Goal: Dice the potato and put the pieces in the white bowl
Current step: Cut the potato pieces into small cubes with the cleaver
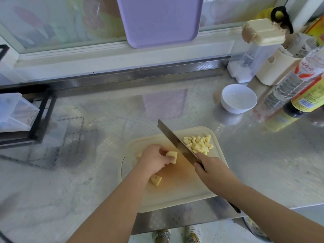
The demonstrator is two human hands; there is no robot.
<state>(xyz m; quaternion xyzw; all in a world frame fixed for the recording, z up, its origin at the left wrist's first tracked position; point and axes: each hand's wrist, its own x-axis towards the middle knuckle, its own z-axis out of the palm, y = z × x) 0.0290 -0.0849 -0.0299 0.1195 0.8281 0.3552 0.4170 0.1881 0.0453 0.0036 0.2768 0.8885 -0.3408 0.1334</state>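
While my left hand (154,158) pinches a potato chunk (172,156) at frame centre, dicing is under way.
Knife (175,141) alongside, my right hand (208,165) clamped on its handle; diced pile (198,143) right of the blade; white bowl (238,98), upper right, holds no pieces. Next: a downstroke clear of the holding hand.

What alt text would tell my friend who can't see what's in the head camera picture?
A person's right hand holds a knife over a cream cutting board while the left hand grips a potato chunk. Diced potato is piled on the board's far right corner, and the white bowl stands beyond it on the steel counter.
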